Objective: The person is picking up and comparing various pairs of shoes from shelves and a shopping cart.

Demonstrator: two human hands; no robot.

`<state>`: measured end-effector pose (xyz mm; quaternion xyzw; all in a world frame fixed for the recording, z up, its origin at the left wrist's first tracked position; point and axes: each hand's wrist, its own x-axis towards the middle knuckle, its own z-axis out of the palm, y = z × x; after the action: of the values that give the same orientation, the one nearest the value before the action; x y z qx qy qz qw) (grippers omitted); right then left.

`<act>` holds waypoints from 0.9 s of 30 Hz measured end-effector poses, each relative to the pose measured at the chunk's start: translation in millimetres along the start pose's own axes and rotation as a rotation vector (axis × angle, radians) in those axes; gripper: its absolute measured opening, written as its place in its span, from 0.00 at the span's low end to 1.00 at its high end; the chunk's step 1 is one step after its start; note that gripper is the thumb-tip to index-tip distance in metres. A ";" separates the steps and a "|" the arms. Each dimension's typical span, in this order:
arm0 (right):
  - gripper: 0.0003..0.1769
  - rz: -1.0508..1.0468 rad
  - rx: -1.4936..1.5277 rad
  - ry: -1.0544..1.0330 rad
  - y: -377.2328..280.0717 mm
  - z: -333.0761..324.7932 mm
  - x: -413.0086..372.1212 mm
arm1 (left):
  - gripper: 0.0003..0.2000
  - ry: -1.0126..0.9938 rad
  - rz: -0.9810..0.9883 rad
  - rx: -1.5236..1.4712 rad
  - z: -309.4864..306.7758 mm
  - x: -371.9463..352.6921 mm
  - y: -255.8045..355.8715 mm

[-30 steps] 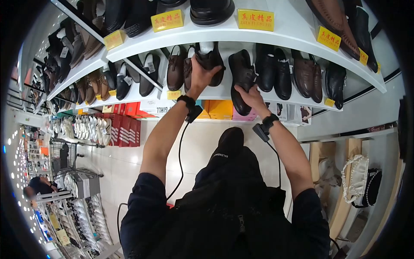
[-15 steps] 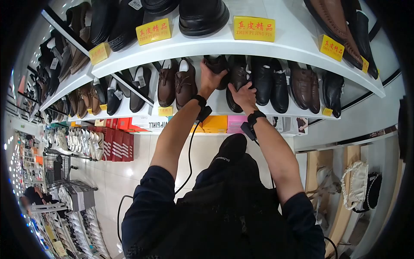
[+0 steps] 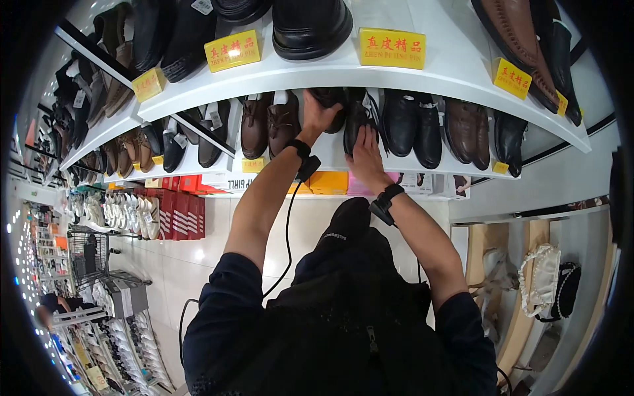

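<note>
On the lower white shelf, my left hand (image 3: 319,113) is wrapped round a dark shoe (image 3: 332,105), partly hidden under the upper shelf's edge. To its right, my right hand (image 3: 367,153) lies with fingers stretched out on the front of a dark laced shoe (image 3: 355,117). A pair of brown laced shoes (image 3: 281,122) stands left of my left hand. Black shoes (image 3: 400,124) stand just right of my right hand.
Above is the upper white shelf (image 3: 317,78) with large shoes and yellow signs (image 3: 392,48). Boxes (image 3: 328,183) sit beneath the lower shelf. At the left are a cart (image 3: 89,254) and a person (image 3: 56,302); bags (image 3: 545,280) are at the right.
My right hand has gone from gripping the laced shoe's side to lying over its front with straighter fingers. Both dark shoes have shifted slightly left and back.
</note>
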<state>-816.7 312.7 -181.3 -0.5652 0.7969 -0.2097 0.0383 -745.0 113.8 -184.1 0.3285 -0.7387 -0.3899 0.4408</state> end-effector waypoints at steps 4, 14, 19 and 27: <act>0.51 0.038 0.046 -0.053 6.6 0.7 -1.3 | 0.50 -0.007 -0.091 0.115 1.3 -11.7 16.0; 0.50 0.164 0.316 -0.082 12.9 -37.8 -11.6 | 0.50 -0.082 -0.230 0.223 -0.5 -34.8 17.3; 0.41 0.165 0.331 -0.231 -1.5 -73.1 -20.2 | 0.48 -0.222 -0.259 0.301 -25.8 -67.5 46.3; 0.31 0.043 0.462 -0.364 -48.7 -90.5 -39.9 | 0.24 -0.231 -0.259 0.240 -115.6 -138.1 114.2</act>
<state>-786.3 362.4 -87.6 -0.5529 0.7198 -0.2800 0.3128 -601.6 250.0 -104.3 0.4241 -0.7771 -0.3874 0.2572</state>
